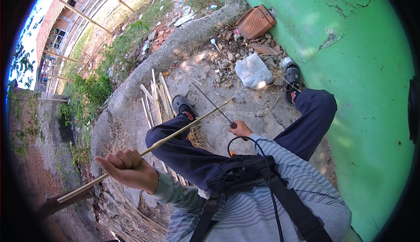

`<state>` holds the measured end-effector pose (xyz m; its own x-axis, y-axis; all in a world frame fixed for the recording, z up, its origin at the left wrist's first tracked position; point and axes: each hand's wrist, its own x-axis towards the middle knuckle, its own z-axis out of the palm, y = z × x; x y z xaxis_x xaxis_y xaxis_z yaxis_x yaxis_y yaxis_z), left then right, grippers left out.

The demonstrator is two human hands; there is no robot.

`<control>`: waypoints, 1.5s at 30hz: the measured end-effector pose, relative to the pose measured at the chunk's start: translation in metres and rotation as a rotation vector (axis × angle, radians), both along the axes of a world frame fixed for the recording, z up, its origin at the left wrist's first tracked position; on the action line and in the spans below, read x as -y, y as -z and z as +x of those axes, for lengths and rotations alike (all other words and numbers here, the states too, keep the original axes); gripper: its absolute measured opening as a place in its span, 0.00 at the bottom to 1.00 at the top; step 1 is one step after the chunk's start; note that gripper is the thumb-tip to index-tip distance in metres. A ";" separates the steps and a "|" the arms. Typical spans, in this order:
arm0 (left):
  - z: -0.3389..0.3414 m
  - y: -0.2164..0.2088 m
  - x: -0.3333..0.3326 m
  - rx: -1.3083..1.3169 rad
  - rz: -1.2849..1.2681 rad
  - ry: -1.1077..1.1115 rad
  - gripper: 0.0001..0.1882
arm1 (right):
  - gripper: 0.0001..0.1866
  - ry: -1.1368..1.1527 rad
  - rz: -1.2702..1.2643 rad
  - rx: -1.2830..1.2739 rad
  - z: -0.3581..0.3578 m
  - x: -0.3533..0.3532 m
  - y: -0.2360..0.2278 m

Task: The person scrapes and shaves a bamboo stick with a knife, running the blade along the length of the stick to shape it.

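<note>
Control matters: left hand (127,168) fists the long pale bamboo strip (148,148), right hand (240,129) grips the thin dark-bladed knife (212,103) pointing toward eleven o'clock, so shave away from the knees.

Left hand (127,168) fisted, arm stretched out leftward — right hand (240,129) closed, low between the knees.

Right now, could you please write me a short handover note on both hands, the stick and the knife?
Left hand: fist closed around a long thin bamboo stick, held out across the left knee, its far tip near the blade.
Right hand: grips the dark handle of a long thin knife, blade pointing away over the concrete ground.
A bundle of split strips lies by the left foot; a white bag is beside the green wall.
Done: strips lie cut. Left: blade not yet on the held stick.
</note>
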<state>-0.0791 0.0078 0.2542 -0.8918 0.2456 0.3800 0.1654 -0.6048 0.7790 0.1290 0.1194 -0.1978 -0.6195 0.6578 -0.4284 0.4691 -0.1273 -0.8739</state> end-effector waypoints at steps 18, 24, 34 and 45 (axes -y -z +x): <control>-0.012 0.008 0.007 0.048 -0.021 -0.051 0.30 | 0.18 0.133 0.144 0.283 0.036 -0.010 0.062; -0.012 0.006 0.010 0.027 -0.025 -0.052 0.30 | 0.17 -0.009 0.021 0.183 0.024 -0.006 0.042; -0.020 0.006 0.011 0.060 -0.028 -0.076 0.29 | 0.20 0.033 -0.013 0.296 0.042 -0.009 0.062; -0.007 0.020 0.024 -0.174 0.094 0.453 0.22 | 0.15 -0.035 -0.206 0.026 0.005 -0.018 -0.024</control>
